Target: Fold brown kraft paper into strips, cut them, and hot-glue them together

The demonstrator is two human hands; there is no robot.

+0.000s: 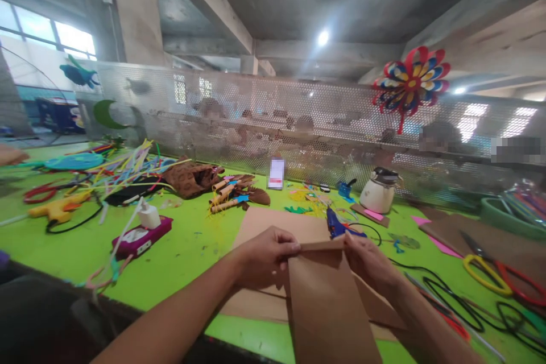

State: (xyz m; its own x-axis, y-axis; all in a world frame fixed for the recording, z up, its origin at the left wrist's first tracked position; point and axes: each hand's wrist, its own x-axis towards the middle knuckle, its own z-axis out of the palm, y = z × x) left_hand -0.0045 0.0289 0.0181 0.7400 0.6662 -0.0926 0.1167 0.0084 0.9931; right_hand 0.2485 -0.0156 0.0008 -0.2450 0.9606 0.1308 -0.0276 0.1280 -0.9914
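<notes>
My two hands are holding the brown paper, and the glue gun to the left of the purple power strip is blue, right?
Not quite: the head view shows that glue gun is yellow, left of the purple power strip. Your left hand and right hand do hold the brown paper.

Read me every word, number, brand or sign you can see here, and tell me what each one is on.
Nothing here can be read.
Phone at the back of the table: screen too small and blurred.
Dark blue box at far left: markings too blurred.
White jug: no readable text.
</notes>
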